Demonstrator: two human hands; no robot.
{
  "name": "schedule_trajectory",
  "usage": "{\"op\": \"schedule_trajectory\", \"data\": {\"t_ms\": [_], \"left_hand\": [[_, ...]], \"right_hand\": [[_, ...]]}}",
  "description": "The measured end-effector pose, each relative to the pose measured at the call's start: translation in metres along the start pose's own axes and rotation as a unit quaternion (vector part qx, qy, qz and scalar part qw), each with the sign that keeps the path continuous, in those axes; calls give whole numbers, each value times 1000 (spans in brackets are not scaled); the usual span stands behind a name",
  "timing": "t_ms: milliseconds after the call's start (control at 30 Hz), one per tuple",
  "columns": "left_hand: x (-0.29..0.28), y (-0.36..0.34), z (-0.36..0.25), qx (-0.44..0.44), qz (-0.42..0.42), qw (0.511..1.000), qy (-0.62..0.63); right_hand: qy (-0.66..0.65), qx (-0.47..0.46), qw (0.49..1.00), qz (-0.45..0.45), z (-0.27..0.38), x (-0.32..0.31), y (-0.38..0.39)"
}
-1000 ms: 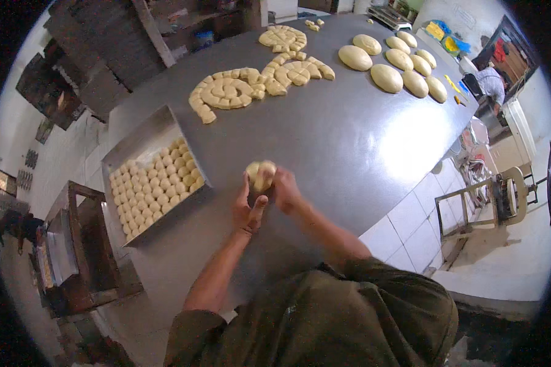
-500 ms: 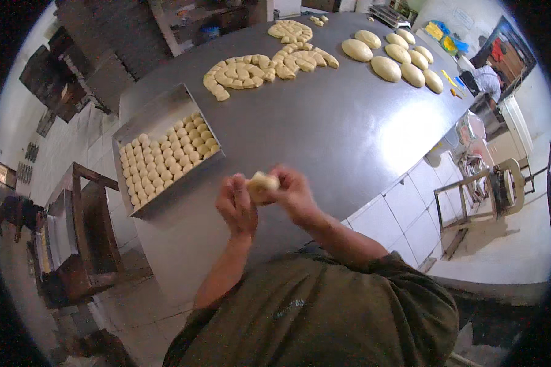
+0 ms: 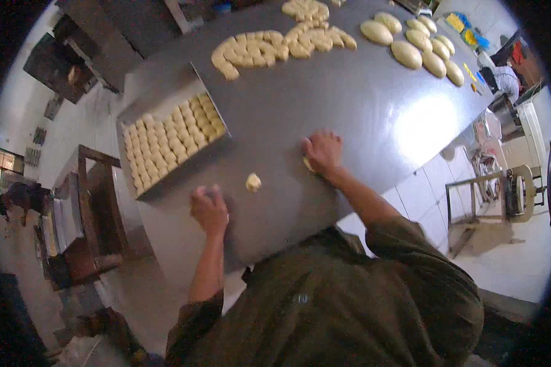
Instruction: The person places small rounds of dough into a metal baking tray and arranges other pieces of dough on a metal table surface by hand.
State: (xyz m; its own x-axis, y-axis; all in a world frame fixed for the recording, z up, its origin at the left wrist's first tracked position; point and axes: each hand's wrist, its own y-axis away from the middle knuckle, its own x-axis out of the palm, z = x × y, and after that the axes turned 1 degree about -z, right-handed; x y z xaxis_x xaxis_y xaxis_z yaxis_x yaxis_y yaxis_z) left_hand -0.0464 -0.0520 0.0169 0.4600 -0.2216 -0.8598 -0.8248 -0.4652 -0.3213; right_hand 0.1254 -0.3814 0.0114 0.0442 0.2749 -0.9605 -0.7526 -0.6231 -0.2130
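Observation:
A small, pale lump of dough [image 3: 253, 182] lies on the metal table between my two hands. To its right, my right hand [image 3: 324, 151] rests palm down, cupped over another piece of dough [image 3: 309, 164]; only an edge of that piece shows beside the thumb. My left hand [image 3: 209, 211] is low over the table left of the loose lump, with the thumb apart from bent fingers. A pale sliver shows at this hand's edge, too small to name. The underside of the palm is hidden.
Rows of round dough balls fill much of a metal tray [image 3: 183, 160] at the left. Cut dough pieces [image 3: 251, 50] lie in curved strips at the far side. Several large oval dough lumps [image 3: 407, 55] sit at the far right. The bent table edge [image 3: 404, 178] runs along the right.
My hands were together around one piece of dough and are now apart on the table. A lump lies between them, and another is under my right hand. The view has shifted.

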Motion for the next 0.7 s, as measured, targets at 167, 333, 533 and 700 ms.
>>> {"op": "schedule_trajectory", "data": {"t_ms": [167,333,533,700], "left_hand": [[-33,84,57,119,87,987,-69],[-10,-15,38,-10,59,994,-88],[-33,83,77,51,28,992,-115],[2,-20,46,-103,66,989,-81]], "right_hand": [[8,-5,998,55,-24,-4,18],[41,45,997,-36,-48,-3,-80],[15,18,999,38,-75,-11,-26],[19,79,997,-20,-61,6,-87]]}}
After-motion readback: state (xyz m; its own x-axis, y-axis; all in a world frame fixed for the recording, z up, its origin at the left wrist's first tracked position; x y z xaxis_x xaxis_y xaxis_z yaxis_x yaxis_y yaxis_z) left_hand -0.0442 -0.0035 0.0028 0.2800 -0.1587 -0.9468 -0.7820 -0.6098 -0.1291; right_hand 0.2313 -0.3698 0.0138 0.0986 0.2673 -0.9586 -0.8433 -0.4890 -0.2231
